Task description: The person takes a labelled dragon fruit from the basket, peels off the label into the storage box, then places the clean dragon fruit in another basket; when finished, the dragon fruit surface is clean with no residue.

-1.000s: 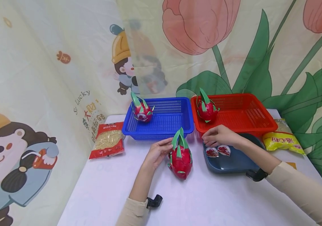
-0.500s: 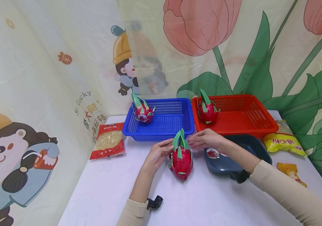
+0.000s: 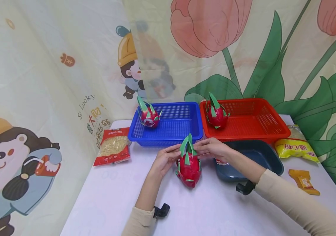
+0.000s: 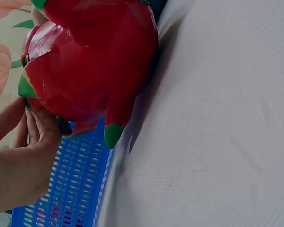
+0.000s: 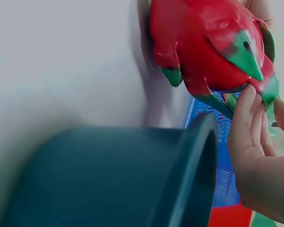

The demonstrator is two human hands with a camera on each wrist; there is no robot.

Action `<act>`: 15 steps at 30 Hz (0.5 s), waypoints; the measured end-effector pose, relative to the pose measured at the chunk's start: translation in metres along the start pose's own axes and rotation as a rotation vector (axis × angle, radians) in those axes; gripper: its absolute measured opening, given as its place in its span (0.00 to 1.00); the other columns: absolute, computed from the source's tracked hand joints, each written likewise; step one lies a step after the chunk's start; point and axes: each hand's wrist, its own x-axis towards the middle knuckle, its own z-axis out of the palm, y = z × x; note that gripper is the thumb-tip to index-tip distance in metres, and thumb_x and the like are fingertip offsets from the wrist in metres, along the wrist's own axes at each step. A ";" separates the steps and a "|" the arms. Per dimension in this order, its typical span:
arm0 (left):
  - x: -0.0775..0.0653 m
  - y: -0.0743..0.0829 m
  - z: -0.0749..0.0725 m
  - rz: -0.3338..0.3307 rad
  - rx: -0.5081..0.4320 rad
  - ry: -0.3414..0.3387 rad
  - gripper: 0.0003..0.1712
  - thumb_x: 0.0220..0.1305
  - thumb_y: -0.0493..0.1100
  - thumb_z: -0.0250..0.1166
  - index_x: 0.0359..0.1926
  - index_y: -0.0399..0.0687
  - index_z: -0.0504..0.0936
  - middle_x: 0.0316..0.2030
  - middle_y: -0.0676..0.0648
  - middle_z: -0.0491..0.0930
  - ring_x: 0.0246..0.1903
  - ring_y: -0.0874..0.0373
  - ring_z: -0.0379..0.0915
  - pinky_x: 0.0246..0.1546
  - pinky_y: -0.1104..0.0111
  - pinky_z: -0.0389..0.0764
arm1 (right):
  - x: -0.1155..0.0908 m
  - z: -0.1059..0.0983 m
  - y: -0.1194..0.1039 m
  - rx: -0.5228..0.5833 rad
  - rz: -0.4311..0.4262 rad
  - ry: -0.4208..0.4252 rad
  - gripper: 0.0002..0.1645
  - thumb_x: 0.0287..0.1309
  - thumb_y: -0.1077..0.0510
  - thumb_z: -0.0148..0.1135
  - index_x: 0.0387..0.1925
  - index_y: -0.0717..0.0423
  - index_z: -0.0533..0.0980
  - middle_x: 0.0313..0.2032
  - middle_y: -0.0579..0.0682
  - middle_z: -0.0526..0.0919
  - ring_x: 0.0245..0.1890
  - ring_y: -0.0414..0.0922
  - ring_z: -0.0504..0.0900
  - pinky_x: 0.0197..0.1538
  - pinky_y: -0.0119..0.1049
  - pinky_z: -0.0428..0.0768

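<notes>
A red artificial dragon fruit [image 3: 189,170] with green leaf tips lies on the white table between both hands, its leafy end pointing away. My left hand [image 3: 166,159] pinches it at the leafy end from the left, thumb and fingers meeting at a leaf in the left wrist view. From the right, my right hand [image 3: 212,148] holds the same end; its thumb and fingers close about a green leaf [image 5: 270,94] in the right wrist view. Under the right forearm stands a dark blue tray [image 3: 229,175], and part of a round sticker [image 3: 221,162] shows at its left side.
Behind are a blue basket [image 3: 168,143] and a red basket [image 3: 274,135], each with one dragon fruit [image 3: 150,119] inside. A red pasta bag [image 3: 113,147] lies left. On the right lie a yellow bag [image 3: 296,149] and a small orange packet [image 3: 304,182].
My right hand has moved left from over the tray's stickers to the dragon fruit's leafy end and taken hold there. The left hand and the fruit have stayed in place.
</notes>
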 end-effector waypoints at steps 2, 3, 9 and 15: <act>0.000 0.001 0.000 -0.001 0.001 0.000 0.25 0.68 0.25 0.62 0.65 0.27 0.77 0.49 0.44 0.89 0.47 0.59 0.86 0.53 0.70 0.85 | 0.001 0.000 0.001 0.032 0.007 -0.001 0.24 0.72 0.59 0.64 0.63 0.68 0.78 0.48 0.57 0.90 0.48 0.51 0.90 0.62 0.56 0.81; 0.000 0.001 -0.001 -0.003 0.000 0.000 0.25 0.68 0.25 0.62 0.66 0.27 0.77 0.48 0.44 0.89 0.47 0.60 0.86 0.53 0.69 0.85 | 0.001 0.001 0.001 0.049 0.011 -0.001 0.23 0.72 0.59 0.63 0.63 0.68 0.78 0.47 0.56 0.90 0.47 0.50 0.90 0.62 0.55 0.81; 0.000 0.005 -0.005 0.010 0.015 -0.005 0.24 0.69 0.26 0.61 0.65 0.26 0.77 0.44 0.47 0.89 0.44 0.58 0.86 0.51 0.68 0.85 | -0.003 0.010 -0.002 0.123 0.016 0.002 0.20 0.72 0.60 0.64 0.60 0.67 0.80 0.43 0.54 0.90 0.43 0.49 0.90 0.55 0.49 0.87; 0.000 0.008 -0.007 0.018 -0.020 -0.026 0.25 0.71 0.26 0.60 0.67 0.24 0.74 0.46 0.47 0.89 0.45 0.57 0.86 0.54 0.66 0.85 | -0.010 0.018 -0.009 0.146 0.026 0.033 0.20 0.71 0.60 0.66 0.59 0.66 0.80 0.40 0.54 0.90 0.41 0.49 0.90 0.52 0.47 0.88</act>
